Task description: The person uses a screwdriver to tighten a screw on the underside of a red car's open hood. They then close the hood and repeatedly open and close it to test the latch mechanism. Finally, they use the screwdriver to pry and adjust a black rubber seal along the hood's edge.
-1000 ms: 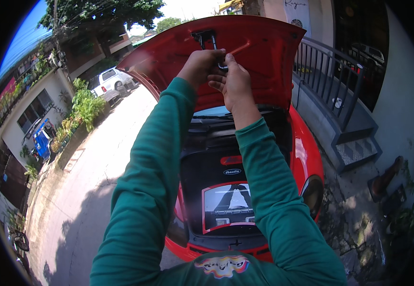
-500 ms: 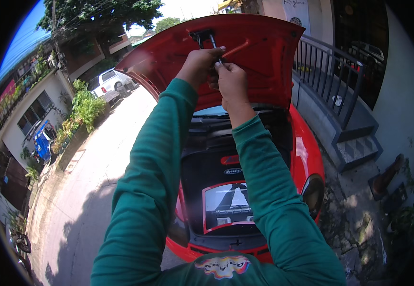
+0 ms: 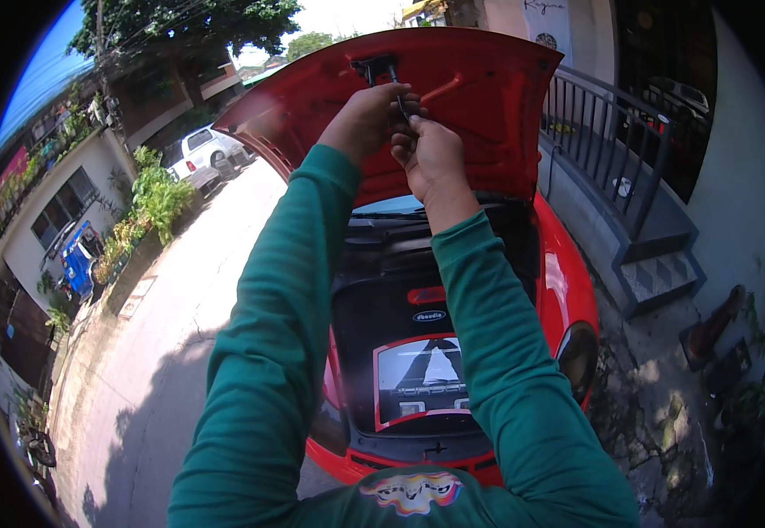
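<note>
Well inside the red hood (image 3: 492,101) side edges, left hand (image 3: 366,120) beside right hand (image 3: 435,158).

Left hand's (image 3: 363,116) fingertips are mostly tucked out of sight, so I honestly can't tell how it's gripping the thin dark rod (image 3: 402,106). The rod's lower end disappears into the right hand's (image 3: 437,158) pinch, and how its top meets the black bracket (image 3: 370,68) is too small to make out. Right sleeve (image 3: 499,330) blocks the right edge of the red-framed panel (image 3: 391,383), and the shirt (image 3: 330,506) covers part of the front bumper (image 3: 374,464), then runs off the bottom. Tree (image 3: 180,22) gets chopped by the top edge, and the blue vehicle (image 3: 79,260) is too tiny to identify.
</note>
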Action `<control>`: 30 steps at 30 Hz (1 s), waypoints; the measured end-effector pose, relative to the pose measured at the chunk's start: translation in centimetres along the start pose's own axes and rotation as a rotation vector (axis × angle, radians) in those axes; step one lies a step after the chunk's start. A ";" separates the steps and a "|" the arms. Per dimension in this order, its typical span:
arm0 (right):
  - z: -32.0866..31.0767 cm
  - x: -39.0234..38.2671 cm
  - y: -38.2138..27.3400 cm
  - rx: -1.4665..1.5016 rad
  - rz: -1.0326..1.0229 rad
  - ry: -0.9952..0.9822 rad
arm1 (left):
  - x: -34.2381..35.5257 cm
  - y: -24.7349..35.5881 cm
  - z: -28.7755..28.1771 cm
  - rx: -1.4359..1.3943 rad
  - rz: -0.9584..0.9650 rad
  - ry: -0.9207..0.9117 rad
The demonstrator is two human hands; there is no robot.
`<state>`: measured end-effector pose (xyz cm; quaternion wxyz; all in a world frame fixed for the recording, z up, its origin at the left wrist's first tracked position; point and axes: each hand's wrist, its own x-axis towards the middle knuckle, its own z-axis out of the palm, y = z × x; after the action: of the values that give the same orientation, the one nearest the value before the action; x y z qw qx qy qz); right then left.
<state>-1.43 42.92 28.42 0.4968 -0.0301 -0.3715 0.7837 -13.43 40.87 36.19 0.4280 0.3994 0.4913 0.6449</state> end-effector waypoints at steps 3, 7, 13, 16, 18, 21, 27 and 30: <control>0.2 -0.2 0.3 -0.066 0.057 0.007 | 0.2 -0.1 -0.3 0.098 0.085 0.064; 1.7 -1.0 0.7 -0.395 -0.072 0.022 | 0.6 -0.2 -0.4 0.458 0.081 0.195; 0.9 -0.2 0.1 0.028 0.099 0.019 | 0.0 0.4 -0.9 0.166 -0.023 0.007; 0.9 -0.5 -0.3 0.118 0.142 0.011 | 0.9 0.5 -2.1 0.232 0.066 0.070; 1.6 -0.9 -0.5 0.089 0.127 0.015 | 1.1 0.7 -2.8 0.337 0.128 0.188; 0.6 -0.9 -0.8 -0.066 0.036 0.058 | -0.4 -0.5 -0.4 0.388 0.143 0.212; -0.1 0.5 0.5 0.155 0.076 0.034 | 0.7 0.1 -1.3 0.020 -0.048 -0.067; 0.8 -0.4 0.3 0.029 0.071 0.048 | 0.5 -0.3 -1.5 0.191 0.106 0.084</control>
<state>-1.74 42.08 28.71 0.4778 -0.0550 -0.3470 0.8052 -14.90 40.94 35.66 0.3326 0.4363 0.5462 0.6330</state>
